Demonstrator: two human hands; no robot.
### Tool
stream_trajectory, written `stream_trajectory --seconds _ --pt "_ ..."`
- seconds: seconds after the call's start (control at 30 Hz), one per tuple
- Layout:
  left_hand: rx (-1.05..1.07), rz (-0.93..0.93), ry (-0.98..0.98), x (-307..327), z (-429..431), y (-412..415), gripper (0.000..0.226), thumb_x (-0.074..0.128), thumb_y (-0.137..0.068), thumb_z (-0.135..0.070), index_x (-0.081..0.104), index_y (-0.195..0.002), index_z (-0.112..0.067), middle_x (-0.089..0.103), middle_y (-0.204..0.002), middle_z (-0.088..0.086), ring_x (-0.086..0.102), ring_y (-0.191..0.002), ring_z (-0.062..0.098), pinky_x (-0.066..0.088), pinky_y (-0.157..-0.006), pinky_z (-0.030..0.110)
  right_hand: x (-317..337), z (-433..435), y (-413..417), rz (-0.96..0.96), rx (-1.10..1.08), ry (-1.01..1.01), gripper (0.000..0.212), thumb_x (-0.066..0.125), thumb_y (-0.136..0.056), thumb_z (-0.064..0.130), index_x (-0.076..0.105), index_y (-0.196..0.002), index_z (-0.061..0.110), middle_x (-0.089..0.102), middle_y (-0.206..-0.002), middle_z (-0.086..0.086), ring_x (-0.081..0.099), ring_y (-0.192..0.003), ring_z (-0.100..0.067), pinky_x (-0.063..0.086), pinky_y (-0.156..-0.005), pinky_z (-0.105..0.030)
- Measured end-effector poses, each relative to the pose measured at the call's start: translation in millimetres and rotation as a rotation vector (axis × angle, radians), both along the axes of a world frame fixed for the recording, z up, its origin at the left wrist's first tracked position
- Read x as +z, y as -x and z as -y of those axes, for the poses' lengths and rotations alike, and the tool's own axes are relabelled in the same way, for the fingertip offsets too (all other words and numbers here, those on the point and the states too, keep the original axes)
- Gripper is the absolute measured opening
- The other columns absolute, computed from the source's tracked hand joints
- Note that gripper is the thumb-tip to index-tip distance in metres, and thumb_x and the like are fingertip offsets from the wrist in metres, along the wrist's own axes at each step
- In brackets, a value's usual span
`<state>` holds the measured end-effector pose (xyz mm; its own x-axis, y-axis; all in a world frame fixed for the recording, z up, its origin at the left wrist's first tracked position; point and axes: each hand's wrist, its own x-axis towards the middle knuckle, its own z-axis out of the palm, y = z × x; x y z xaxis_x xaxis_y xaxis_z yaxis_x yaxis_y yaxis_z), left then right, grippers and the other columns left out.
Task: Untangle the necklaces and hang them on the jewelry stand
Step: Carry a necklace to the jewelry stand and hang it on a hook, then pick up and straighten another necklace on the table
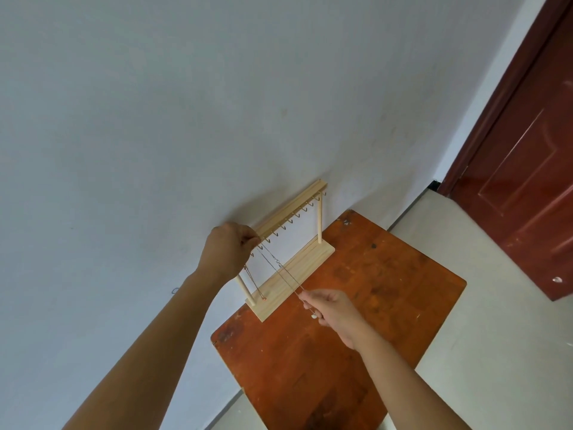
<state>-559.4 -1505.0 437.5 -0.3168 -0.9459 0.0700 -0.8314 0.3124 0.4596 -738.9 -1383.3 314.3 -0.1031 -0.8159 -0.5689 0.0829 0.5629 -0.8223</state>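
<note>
My left hand (228, 254) pinches silver necklace (280, 265) at wooden jewelry stand (311, 258) hooks; my right hand (333, 308) pinches pendant end. Second necklace (255, 285) hangs beside left post.

Wooden jewelry stand (305, 263), hooked top bar, on brown desk (387, 290) against white wall (186, 119). Second necklace (255, 283) hangs at its left end. Silver necklace (280, 265), taut: left hand (226, 249) pinches it by the hooks; right hand (333, 308) fingers (310, 297) pinch its lower part. Red-brown door (527, 181), right.
</note>
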Motion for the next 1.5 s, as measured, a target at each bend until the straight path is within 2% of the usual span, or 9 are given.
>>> stream_trajectory --seconds 0.17,0.3,0.43,0.57,0.77,1.0,1.2,1.33,1.5 --pt "0.025 0.027 -0.048 -5.1 -3.3 0.6 0.019 0.067 -0.091 -0.022 0.077 -0.103 -0.012 0.064 -0.087 -0.005 0.051 -0.071 0.005 0.036 -0.068 0.013 -18.9 9.9 -8.7 0.243 -0.166 -0.177 0.02 0.073 -0.091 0.021 0.073 -0.107 0.01 0.068 -0.085 -0.006 0.06 -0.066 -0.009 0.051 -0.057 -0.018" --pt "0.119 -0.011 -0.105 -5.2 1.8 5.5 0.017 0.071 -0.088 -0.022 0.078 -0.098 -0.011 0.069 -0.089 -0.001 0.053 -0.071 0.005 0.041 -0.074 0.019 -24.7 18.0 -18.9 0.361 -0.314 -0.202 0.027 0.076 -0.087 0.023 0.072 -0.111 0.01 0.07 -0.099 -0.008 0.065 -0.084 -0.014 0.06 -0.069 -0.025" --pt "0.152 -0.011 -0.09 -11.8 2.5 6.1 0.016 0.067 -0.091 -0.021 0.078 -0.099 -0.012 0.068 -0.088 -0.003 0.054 -0.074 0.007 0.042 -0.075 0.019 -24.1 19.0 -23.5 0.06 -0.206 -0.145 0.019 0.069 -0.093 0.041 0.069 -0.108 0.031 0.064 -0.116 0.009 0.058 -0.119 -0.019 0.05 -0.106 -0.042" --pt "0.109 -0.027 0.021 -23.9 -6.6 -0.5 0.022 0.058 -0.096 -0.023 0.073 -0.11 -0.012 0.068 -0.101 0.004 0.061 -0.083 0.017 0.046 -0.077 0.024 -14.3 12.9 -14.3 -0.105 -0.094 -0.026 0.039 0.056 -0.101 0.04 0.056 -0.138 0.028 0.056 -0.143 0.004 0.055 -0.129 -0.018 0.05 -0.103 -0.036" --pt "0.174 -0.251 0.255 -22.7 -49.9 1.9 0.036 0.054 -0.095 -0.036 0.062 -0.126 -0.018 0.063 -0.124 -0.003 0.056 -0.115 0.019 0.048 -0.094 0.042 24.6 -16.6 11.2 -0.843 -0.033 0.248 0.059 0.04 -0.097 0.061 0.037 -0.151 0.037 0.036 -0.157 0.01 0.041 -0.142 -0.014 0.047 -0.109 -0.038" --pt "0.131 -0.32 -0.142 -58.9 -98.5 18.1 0.025 0.06 -0.094 -0.034 0.061 -0.118 -0.034 0.059 -0.121 -0.015 0.057 -0.112 0.011 0.052 -0.095 0.037 19.4 -52.0 21.9 -0.795 -0.058 0.147 0.05 0.047 -0.096 0.057 0.047 -0.143 0.038 0.045 -0.15 0.011 0.051 -0.131 -0.011 0.052 -0.097 -0.028" --pt "-0.03 -0.228 -0.428 -118.6 -118.2 7.3 0.028 0.056 -0.095 -0.04 0.059 -0.122 -0.032 0.058 -0.118 -0.017 0.059 -0.108 0.01 0.053 -0.091 0.032 -18.0 -104.4 6.5 -0.719 -0.109 -0.11 0.046 0.05 -0.098 0.053 0.047 -0.141 0.036 0.051 -0.145 0.01 0.053 -0.129 -0.013 0.05 -0.103 -0.032" --pt "-0.193 -0.249 -0.598 -136.1 -115.0 14.8 0.029 0.055 -0.097 -0.038 0.054 -0.125 -0.032 0.056 -0.121 -0.016 0.055 -0.105 0.0 0.041 -0.082 0.012 -18.2 -144.7 -10.3 -0.695 -0.423 -0.201 0.044 0.052 -0.098 0.052 0.051 -0.138 0.034 0.054 -0.14 0.011 0.057 -0.124 -0.011 0.052 -0.103 -0.035" --pt "-0.368 -0.315 -0.765 -117.7 -139.9 57.4 0.03 0.058 -0.097 -0.032 0.058 -0.127 -0.027 0.06 -0.116 -0.013 0.056 -0.105 0.002 0.044 -0.087 0.02 12.9 -217.7 -30.8 -0.693 -0.814 -0.266 0.041 0.063 -0.096 0.038 0.054 -0.135 0.032 0.057 -0.131 0.013 0.058 -0.108 -0.004 0.053 -0.093 -0.028"
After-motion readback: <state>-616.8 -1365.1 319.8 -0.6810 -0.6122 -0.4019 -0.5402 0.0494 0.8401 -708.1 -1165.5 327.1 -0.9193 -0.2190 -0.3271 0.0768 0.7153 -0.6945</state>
